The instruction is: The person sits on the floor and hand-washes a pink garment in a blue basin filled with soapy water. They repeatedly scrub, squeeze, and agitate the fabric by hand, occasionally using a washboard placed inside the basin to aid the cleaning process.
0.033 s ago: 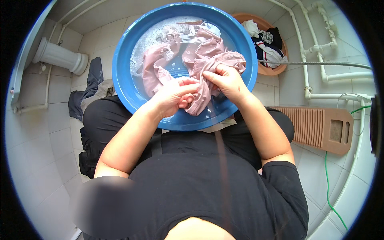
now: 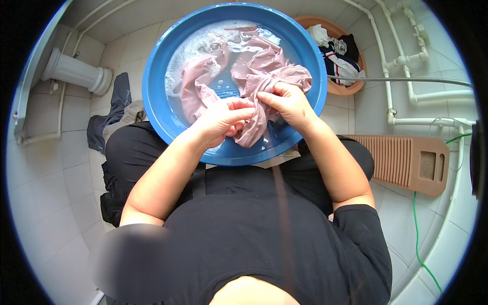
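A wet, pale pink garment (image 2: 267, 68) lies bunched in a blue basin (image 2: 152, 91) of soapy water. Part of it spreads under the foam on the left, and a gathered fold rises near the front rim. My right hand (image 2: 290, 107) pinches that fold between thumb and fingers. Close beside it, my left hand (image 2: 221, 122) has its fingers closed on the edge of the same fold. Their tips are partly hidden by the cloth.
A brown ribbed washboard (image 2: 396, 160) lies at the right. Behind it, an orange-brown tub (image 2: 351, 90) holds dark and white clothes. Dark clothing (image 2: 112, 114) lies on the floor at the left, near a white pedestal (image 2: 79, 71). White pipes (image 2: 432, 122) and a grey hose (image 2: 406, 80) run along the right.
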`<state>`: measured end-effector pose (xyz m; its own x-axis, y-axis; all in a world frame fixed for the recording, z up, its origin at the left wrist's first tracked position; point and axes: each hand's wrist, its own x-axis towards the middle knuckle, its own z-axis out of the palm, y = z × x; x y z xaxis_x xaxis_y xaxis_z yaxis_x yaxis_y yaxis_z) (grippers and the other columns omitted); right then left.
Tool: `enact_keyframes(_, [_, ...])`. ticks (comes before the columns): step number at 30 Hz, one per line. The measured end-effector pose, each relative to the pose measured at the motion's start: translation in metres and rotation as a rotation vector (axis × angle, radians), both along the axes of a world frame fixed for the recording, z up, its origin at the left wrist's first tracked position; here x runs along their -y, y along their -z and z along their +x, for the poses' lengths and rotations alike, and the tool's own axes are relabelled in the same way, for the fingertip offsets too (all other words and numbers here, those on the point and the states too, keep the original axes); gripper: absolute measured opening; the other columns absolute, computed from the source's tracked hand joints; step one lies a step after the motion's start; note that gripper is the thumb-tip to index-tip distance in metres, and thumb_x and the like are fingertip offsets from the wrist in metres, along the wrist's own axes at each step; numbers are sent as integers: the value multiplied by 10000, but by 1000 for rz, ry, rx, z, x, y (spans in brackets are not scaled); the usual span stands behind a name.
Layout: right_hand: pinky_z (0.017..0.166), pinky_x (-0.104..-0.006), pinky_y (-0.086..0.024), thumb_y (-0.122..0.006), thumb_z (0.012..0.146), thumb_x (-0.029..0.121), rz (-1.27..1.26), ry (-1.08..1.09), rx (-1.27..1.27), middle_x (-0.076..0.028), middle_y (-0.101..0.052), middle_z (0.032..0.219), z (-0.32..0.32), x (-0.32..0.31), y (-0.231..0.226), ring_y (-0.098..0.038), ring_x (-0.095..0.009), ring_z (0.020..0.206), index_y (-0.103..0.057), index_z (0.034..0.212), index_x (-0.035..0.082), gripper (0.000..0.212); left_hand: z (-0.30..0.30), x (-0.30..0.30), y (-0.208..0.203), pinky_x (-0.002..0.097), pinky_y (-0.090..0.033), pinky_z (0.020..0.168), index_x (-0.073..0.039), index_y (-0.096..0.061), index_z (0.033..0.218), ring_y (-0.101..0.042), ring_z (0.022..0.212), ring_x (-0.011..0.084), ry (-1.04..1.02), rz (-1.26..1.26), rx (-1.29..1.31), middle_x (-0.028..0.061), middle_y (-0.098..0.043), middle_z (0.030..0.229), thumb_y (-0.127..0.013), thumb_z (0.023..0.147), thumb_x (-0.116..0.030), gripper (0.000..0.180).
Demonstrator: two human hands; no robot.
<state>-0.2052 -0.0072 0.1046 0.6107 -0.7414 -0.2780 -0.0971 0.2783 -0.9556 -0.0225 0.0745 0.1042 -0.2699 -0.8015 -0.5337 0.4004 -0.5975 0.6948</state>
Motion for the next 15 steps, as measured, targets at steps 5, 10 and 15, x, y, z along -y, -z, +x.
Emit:
enact_keyframes(5, [553,-208,-448,-655,817,243,-24,-6,40,-10,-585,702,-6,3,3,-521,-65,590,-617,826,28,219,-1,4,-5,181,-432,587,-63,-599,897,-537,631,45,-101,-237,222,-18,-602,757,-618,848,-162,112])
enact_keyframes(10, [686,-236,-473,-564,887,247,85,58,206,-24,-627,886,-16,13,9,-586,-95,766,-610,935,53,205,12,12,13,301,-471,782,-37,-522,975,-566,842,127,-392,-293,121,58,-587,929,-487,928,-202,174])
enact_keyframes(15, [836,-302,-471,-461,935,219,328,158,480,-72,-604,1051,-18,13,12,-589,-141,931,-528,1114,27,271,10,15,18,333,-458,841,-23,-477,1020,-564,905,169,-563,-273,43,101,-571,985,-421,950,-178,179])
